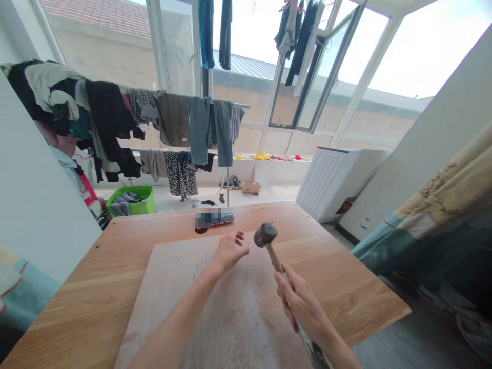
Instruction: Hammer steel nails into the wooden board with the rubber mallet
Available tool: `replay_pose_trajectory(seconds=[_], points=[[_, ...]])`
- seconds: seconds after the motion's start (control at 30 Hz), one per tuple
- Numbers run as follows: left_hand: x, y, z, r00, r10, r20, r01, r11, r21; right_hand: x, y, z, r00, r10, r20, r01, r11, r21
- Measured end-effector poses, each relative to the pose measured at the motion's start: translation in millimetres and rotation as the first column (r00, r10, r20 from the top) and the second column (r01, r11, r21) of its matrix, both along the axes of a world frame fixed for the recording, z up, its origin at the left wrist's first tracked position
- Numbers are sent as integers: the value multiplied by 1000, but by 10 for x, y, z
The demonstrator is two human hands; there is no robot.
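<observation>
My right hand (300, 297) is wrapped round the wooden handle of a mallet (266, 234), whose dark head is raised over the right part of a pale board (226, 318). Left of the mallet head, my left hand (231, 249) is over the board with its fingers curled and the thumb and fingertips close together; whatever may be between them is too small to make out. Several thin nails (203, 264) stand or lie on the board, left of my left wrist.
The board lies on a wooden table (338, 261). A phone (223, 219) rests near the far edge. Beyond are a green basket (144, 200) of clothes, a laundry rack (241, 105), a white appliance (326, 179) and windows. A curtain (423, 210) hangs at the right.
</observation>
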State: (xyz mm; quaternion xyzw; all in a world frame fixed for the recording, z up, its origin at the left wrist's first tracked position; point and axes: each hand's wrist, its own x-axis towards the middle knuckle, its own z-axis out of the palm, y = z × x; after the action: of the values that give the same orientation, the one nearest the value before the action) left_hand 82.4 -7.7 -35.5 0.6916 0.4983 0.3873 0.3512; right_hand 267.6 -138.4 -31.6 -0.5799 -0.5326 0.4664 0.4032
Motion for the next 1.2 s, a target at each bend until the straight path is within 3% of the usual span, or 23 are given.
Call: replay_pose_trajectory(seconds=[0.1, 0.17, 0.27, 0.33, 0.6, 0.67, 0.73, 0.83, 0.9, 1.0, 1.2], points=[[-333, -98, 209, 947, -80, -312, 117, 988, 99, 90, -88, -95, 999, -5, 39, 6, 1000, -26], [-539, -222, 315, 848, -136, -513, 197, 978, 66, 133, -115, -158, 997, 4, 76, 0, 999, -50], [-691, -422, 388, 687, -144, -712, 205, 979, -1, 152, -116, -212, 996, 18, 88, -12, 998, -69], [-680, -514, 391, 616, -134, -776, 196, 980, -14, 144, -109, -216, 996, 22, 91, -15, 997, -73], [-561, -606, 393, 464, -176, -868, 246, 967, -64, 115, -110, -173, 995, 14, 104, -9, 999, -53], [-584, -584, 407, 494, -175, -852, 257, 965, -49, 116, -112, -167, 995, 16, 94, -10, 998, -63], [-581, -508, 405, 619, -163, -768, 262, 965, 7, 117, -115, -166, 997, 16, 81, -10, 997, -77], [-488, -295, 325, 877, -134, -460, 213, 969, 124, 117, -120, -180, 997, 16, 72, -10, 997, -83], [-390, -138, 220, 971, -98, -219, 129, 983, 131, 116, -122, -199, 998, 14, 66, -9, 997, -83], [-278, 11, 61, 997, -55, -54, 60, 993, 101, 117, -125, -221, 998, 8, 55, -4, 997, -81], [-290, 2, -55, 994, -82, -70, 93, 979, 180, 115, -132, -201, 999, 2, 54, 3, 997, -83]])
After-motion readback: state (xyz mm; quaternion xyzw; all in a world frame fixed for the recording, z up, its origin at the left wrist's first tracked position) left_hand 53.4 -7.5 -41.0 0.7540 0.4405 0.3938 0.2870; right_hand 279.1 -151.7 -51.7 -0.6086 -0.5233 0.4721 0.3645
